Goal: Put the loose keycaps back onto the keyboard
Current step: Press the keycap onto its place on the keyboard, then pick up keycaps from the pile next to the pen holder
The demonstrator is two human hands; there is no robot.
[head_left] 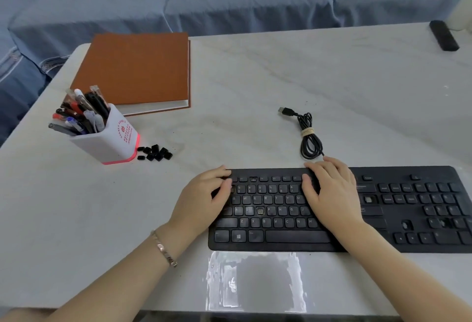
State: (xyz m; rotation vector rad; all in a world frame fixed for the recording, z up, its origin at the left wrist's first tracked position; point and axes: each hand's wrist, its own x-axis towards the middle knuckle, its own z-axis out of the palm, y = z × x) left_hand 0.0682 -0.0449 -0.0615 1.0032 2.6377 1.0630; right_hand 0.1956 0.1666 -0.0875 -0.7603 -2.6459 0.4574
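Note:
A black keyboard (pixel 408 219) lies on the white table, with several bare key sockets showing, one in the home row (pixel 260 211). My left hand (pixel 204 199) rests on the keyboard's upper left corner, its fingers bent down onto the keys there. My right hand (pixel 329 194) lies flat over the middle keys, fingers reaching the top row. A small heap of loose black keycaps (pixel 155 153) sits on the table to the left, beside the pen holder, apart from both hands.
A white pen holder (pixel 109 137) full of pens stands at the left. An orange-brown notebook (pixel 138 71) lies behind it. The keyboard's bundled USB cable (pixel 307 135) lies behind the keyboard. A black remote (pixel 443 35) sits far right. A clear plastic sheet (pixel 255 281) lies by the near edge.

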